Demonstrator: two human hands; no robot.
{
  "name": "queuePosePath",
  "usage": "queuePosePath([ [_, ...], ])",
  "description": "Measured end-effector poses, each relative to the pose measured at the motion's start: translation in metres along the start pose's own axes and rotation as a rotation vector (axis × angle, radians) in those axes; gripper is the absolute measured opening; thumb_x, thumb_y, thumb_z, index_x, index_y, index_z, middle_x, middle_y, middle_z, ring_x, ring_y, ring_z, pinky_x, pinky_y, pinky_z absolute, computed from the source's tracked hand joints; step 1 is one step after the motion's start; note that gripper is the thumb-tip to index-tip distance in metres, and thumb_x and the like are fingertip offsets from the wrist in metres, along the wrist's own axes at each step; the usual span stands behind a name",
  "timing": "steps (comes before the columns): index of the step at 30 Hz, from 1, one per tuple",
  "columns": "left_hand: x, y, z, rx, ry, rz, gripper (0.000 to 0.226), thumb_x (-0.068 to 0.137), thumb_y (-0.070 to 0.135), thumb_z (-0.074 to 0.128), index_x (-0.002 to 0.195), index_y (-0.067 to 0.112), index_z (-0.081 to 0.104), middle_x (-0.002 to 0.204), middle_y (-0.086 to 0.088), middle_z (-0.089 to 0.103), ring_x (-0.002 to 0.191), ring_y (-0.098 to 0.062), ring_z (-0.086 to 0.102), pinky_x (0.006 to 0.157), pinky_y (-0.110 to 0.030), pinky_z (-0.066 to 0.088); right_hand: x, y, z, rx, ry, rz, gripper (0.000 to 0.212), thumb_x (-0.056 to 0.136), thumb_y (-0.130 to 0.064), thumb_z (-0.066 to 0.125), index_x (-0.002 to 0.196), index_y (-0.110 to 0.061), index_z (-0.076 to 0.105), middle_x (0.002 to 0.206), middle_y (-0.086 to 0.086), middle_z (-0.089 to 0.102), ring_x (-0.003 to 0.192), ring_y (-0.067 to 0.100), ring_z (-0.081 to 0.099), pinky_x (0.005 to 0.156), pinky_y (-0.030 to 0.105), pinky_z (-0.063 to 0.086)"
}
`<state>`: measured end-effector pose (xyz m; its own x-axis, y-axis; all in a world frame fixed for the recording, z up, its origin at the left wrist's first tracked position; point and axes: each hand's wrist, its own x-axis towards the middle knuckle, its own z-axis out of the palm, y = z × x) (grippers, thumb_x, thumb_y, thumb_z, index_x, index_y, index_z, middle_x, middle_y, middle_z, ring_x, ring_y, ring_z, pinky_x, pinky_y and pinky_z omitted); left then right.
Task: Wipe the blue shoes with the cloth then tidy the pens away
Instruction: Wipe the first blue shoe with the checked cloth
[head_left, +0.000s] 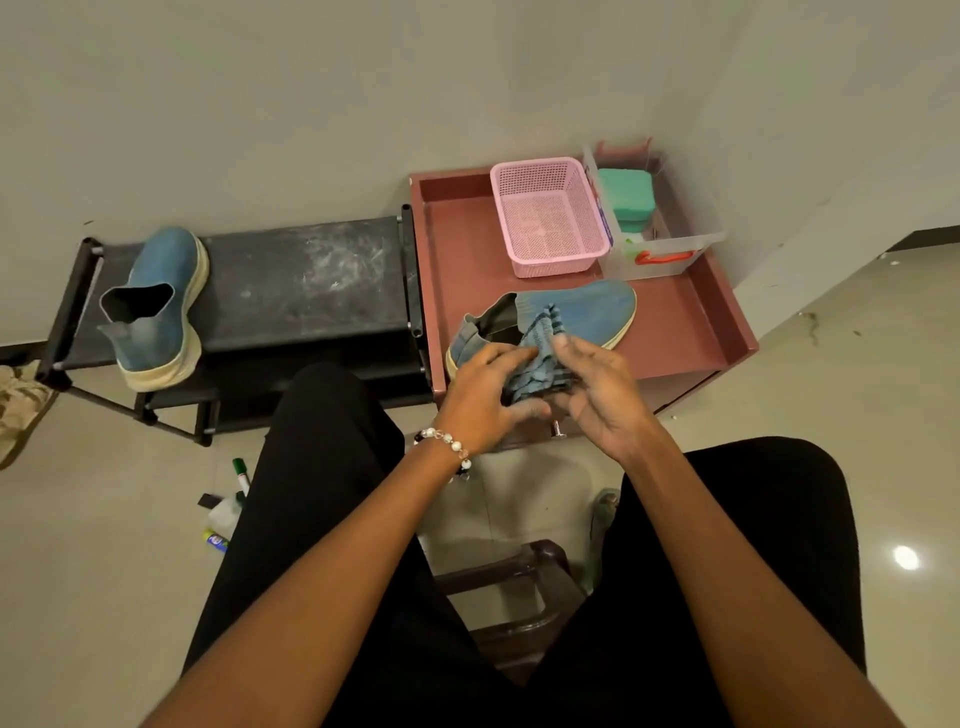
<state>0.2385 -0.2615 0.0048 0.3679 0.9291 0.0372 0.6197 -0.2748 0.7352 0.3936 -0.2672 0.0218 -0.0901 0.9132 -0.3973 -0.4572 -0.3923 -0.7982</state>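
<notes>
One blue shoe (582, 309) with a cream sole lies on the reddish-brown tray top (675, 332), toe to the right. A blue-grey cloth (537, 358) is bunched just in front of it, held between my left hand (488, 397) and my right hand (597, 395). Both hands grip the cloth from either side, hiding part of the shoe's heel. The second blue shoe (156, 306) stands on the black shoe rack (306, 280) at the left, toe toward the wall. Pens and markers (228, 506) lie on the floor beside my left leg.
A pink mesh basket (548, 215) and a clear box (660, 244) holding a green sponge stand at the back of the tray. A dark stool (519, 577) shows between my legs. Some beige fabric lies at the far left on the floor.
</notes>
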Motion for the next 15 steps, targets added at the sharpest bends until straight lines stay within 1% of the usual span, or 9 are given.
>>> queuePosePath([
  [2, 0.002, -0.002, -0.004, -0.029, 0.089, -0.003, 0.054, 0.075, 0.024, 0.079, 0.124, 0.009, 0.062, 0.115, -0.008, 0.064, 0.106, -0.019, 0.059, 0.094, -0.026, 0.044, -0.001, 0.002, 0.001, -0.067, -0.049, -0.007, 0.019, 0.091, -0.008, 0.056, 0.108, -0.005, 0.064, 0.098, 0.011, 0.071, 0.092, 0.022, 0.068, 0.078, 0.033, 0.057],
  [3, 0.002, -0.003, -0.008, -0.065, 0.112, -0.026, 0.048, 0.076, 0.02, 0.078, 0.12, 0.009, 0.065, 0.11, -0.007, 0.068, 0.1, -0.018, 0.062, 0.09, -0.021, 0.045, -0.001, 0.003, 0.001, -0.1, -0.044, -0.011, 0.02, 0.089, -0.002, 0.057, 0.108, -0.005, 0.064, 0.097, 0.01, 0.072, 0.091, 0.02, 0.068, 0.079, 0.031, 0.057],
  [5, 0.001, -0.004, -0.013, -0.155, 0.093, -0.108, 0.039, 0.078, 0.015, 0.076, 0.116, 0.012, 0.069, 0.105, -0.003, 0.071, 0.093, -0.011, 0.064, 0.085, -0.012, 0.045, -0.001, 0.005, 0.002, -0.143, 0.01, -0.01, 0.023, 0.086, 0.006, 0.059, 0.106, -0.004, 0.063, 0.094, 0.01, 0.073, 0.088, 0.022, 0.069, 0.077, 0.03, 0.058],
  [6, 0.0, -0.004, -0.014, -0.197, 0.069, -0.142, 0.037, 0.078, 0.014, 0.076, 0.115, 0.013, 0.069, 0.105, -0.001, 0.072, 0.093, -0.008, 0.064, 0.086, -0.012, 0.046, -0.001, 0.005, 0.001, -0.166, 0.043, -0.007, 0.023, 0.085, 0.008, 0.06, 0.105, -0.003, 0.064, 0.093, 0.011, 0.073, 0.087, 0.023, 0.069, 0.075, 0.03, 0.059],
  [8, -0.001, -0.003, -0.014, -0.282, 0.039, -0.202, 0.034, 0.08, 0.012, 0.074, 0.113, 0.012, 0.07, 0.105, -0.001, 0.072, 0.098, -0.01, 0.065, 0.091, -0.02, 0.048, 0.0, 0.005, 0.0, -0.225, 0.099, 0.008, 0.02, 0.084, 0.006, 0.062, 0.101, -0.005, 0.065, 0.092, 0.01, 0.071, 0.085, 0.022, 0.068, 0.073, 0.031, 0.059],
  [10, -0.002, -0.003, -0.012, -0.364, 0.036, -0.263, 0.03, 0.082, 0.011, 0.072, 0.112, 0.011, 0.07, 0.101, -0.001, 0.072, 0.093, -0.008, 0.065, 0.089, -0.02, 0.049, 0.0, 0.006, -0.001, -0.246, 0.136, 0.03, 0.017, 0.084, 0.003, 0.064, 0.098, -0.007, 0.067, 0.087, 0.006, 0.071, 0.08, 0.018, 0.067, 0.074, 0.032, 0.059],
  [12, -0.002, -0.002, -0.01, -0.434, 0.04, -0.296, 0.024, 0.086, 0.011, 0.068, 0.11, 0.009, 0.071, 0.086, 0.006, 0.072, 0.075, 0.003, 0.061, 0.073, -0.014, 0.049, 0.0, 0.005, -0.002, -0.24, 0.15, 0.061, 0.013, 0.086, -0.002, 0.064, 0.096, -0.009, 0.068, 0.08, 0.0, 0.072, 0.074, 0.014, 0.065, 0.077, 0.034, 0.057],
  [14, -0.001, -0.002, -0.009, -0.48, 0.045, -0.337, 0.019, 0.09, 0.013, 0.063, 0.105, 0.005, 0.072, 0.059, 0.018, 0.063, 0.052, 0.008, 0.052, 0.055, -0.01, 0.041, 0.001, 0.004, -0.004, -0.224, 0.131, 0.12, 0.007, 0.089, -0.013, 0.063, 0.095, -0.013, 0.068, 0.081, -0.002, 0.071, 0.08, 0.016, 0.065, 0.082, 0.04, 0.055],
  [15, 0.0, -0.003, -0.009, -0.485, 0.044, -0.359, 0.017, 0.091, 0.014, 0.062, 0.101, 0.004, 0.072, 0.05, 0.02, 0.057, 0.045, 0.007, 0.048, 0.05, -0.01, 0.038, 0.0, 0.003, -0.004, -0.221, 0.113, 0.166, 0.01, 0.09, -0.022, 0.063, 0.096, -0.015, 0.067, 0.087, -0.002, 0.071, 0.087, 0.019, 0.065, 0.084, 0.044, 0.053],
])
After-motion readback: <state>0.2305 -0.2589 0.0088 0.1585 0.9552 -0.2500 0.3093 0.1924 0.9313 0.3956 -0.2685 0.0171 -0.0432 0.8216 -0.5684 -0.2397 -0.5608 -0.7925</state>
